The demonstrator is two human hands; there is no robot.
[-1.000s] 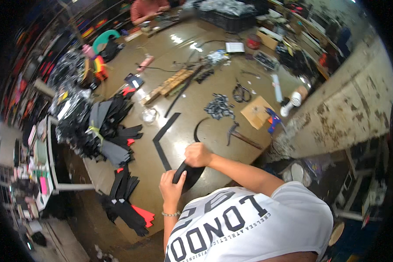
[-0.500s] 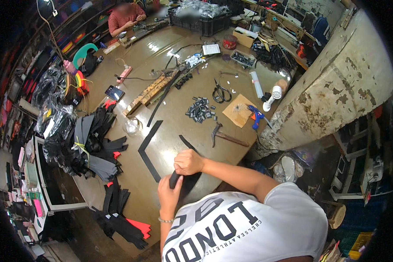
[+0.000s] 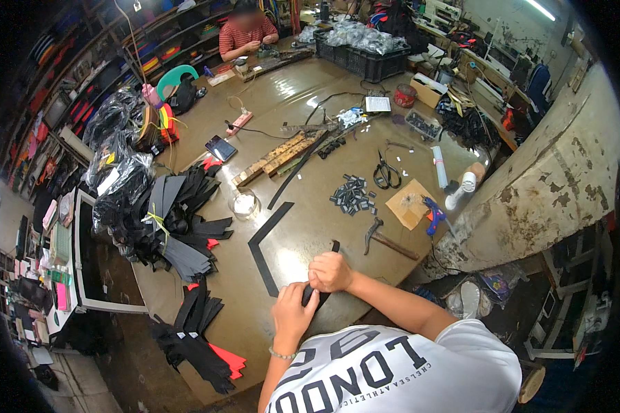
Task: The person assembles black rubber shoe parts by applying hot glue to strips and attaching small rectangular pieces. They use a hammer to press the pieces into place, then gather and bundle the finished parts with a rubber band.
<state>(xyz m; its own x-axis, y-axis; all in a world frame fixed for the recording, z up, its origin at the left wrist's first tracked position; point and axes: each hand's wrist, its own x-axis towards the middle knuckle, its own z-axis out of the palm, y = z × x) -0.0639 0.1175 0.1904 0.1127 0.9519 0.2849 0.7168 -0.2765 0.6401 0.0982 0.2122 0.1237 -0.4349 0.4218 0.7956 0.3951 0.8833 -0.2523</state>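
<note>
Both hands meet at the near edge of the bench (image 3: 310, 89). Left hand (image 3: 293, 315) is curled with its fingers pressed onto the near end of a black strip (image 3: 322, 289), and the right hand (image 3: 331, 270) sits just beyond it, fingers bunched and pinching the same strip from above. That strip lies on the brown bench top right in front of the person, its far end poking out past the right knuckles; how much of it lies under the hands I cannot tell.

Just left of the hands a long black L-shaped strip (image 3: 265, 241) lies flat, well clear of the fingers. To the right, a hammer (image 3: 386, 239) rests on the bench near a square of brown cardboard (image 3: 410, 204) and a blue glue gun (image 3: 434, 213). Farther off sit a heap of small dark clips (image 3: 353, 196), black scissors (image 3: 386, 175) and a round glass dish (image 3: 244, 203).

On the left side a big pile of black cut pieces (image 3: 179, 220) spreads over the bench edge, with more black and red pieces (image 3: 203, 344) lying near the corner. At the far end another person in a striped shirt (image 3: 248, 34) is seated, beside a dark crate (image 3: 365, 58) filled with clear bags.
</note>
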